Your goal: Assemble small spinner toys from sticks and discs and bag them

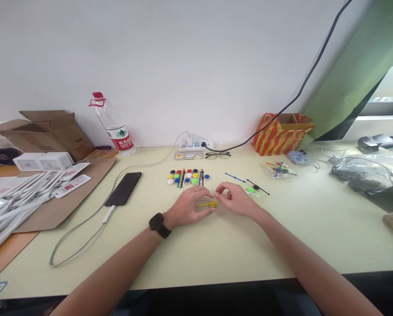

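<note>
My left hand (191,205), with a ring on one finger, is open. Its thumb and fingers curve apart around a yellow stick with a round disc (212,204), which looks to be at the tabletop. Close to its right, my right hand (236,198) has curled fingers, with thumb and index fingertips together; whatever they pinch is too small to make out. Behind my hands, coloured round discs (187,180) and bundled thin sticks (201,177) lie in rows. Beyond my right hand are a blue stick (235,177), a black stick with a disc (256,187) and a green disc (250,190).
To the left lie a phone (124,188) on a cable, a water bottle (119,131) and a cardboard box (51,134). A power strip (196,144) and glasses (218,155) sit near the wall. At right are a striped bag (268,138) and a packet of coloured pieces (279,170).
</note>
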### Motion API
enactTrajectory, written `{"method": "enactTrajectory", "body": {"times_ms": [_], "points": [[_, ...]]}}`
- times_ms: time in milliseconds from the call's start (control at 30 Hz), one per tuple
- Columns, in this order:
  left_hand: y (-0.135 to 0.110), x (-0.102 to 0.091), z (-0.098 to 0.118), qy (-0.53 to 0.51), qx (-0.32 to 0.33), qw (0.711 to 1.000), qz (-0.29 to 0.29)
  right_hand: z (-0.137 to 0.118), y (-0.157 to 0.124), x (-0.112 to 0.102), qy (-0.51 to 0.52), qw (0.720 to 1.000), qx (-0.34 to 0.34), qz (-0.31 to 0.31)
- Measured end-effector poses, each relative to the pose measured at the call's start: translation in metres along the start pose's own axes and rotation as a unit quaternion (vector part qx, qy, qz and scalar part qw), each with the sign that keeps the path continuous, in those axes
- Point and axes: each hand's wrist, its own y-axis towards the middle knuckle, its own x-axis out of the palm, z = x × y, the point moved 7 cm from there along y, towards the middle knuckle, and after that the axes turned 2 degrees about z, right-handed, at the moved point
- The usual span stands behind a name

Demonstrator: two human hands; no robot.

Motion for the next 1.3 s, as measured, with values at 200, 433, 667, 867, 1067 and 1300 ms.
{"method": "enactTrajectory", "body": {"times_ms": [200,433,667,867,1067,1300], "points": [[-0.003,-0.014,-0.022,-0.006,-0.083,0.991,0.102,-0.023,-0.011,-0.023,-0.046,0.995,-0.018,0.092],[-0.004,-0.017,-0.031,-0.008,-0.104,0.984,0.144,-0.020,-0.010,-0.021,0.247,0.965,0.081,-0.037],[-0.003,-0.015,-0.029,-0.005,-0.100,0.986,0.136,-0.025,-0.012,-0.013,0.027,0.999,0.004,0.020],[-0.003,-0.017,-0.030,-0.002,-0.102,0.984,0.149,-0.023,-0.012,-0.019,0.234,0.970,0.071,-0.007],[-0.003,-0.016,-0.030,0.002,-0.109,0.984,0.142,0.019,0.007,-0.066,0.013,0.985,0.014,0.171],[-0.003,-0.014,-0.032,-0.003,-0.110,0.983,0.145,0.054,0.017,-0.078,-0.225,0.954,-0.041,0.195]]}}
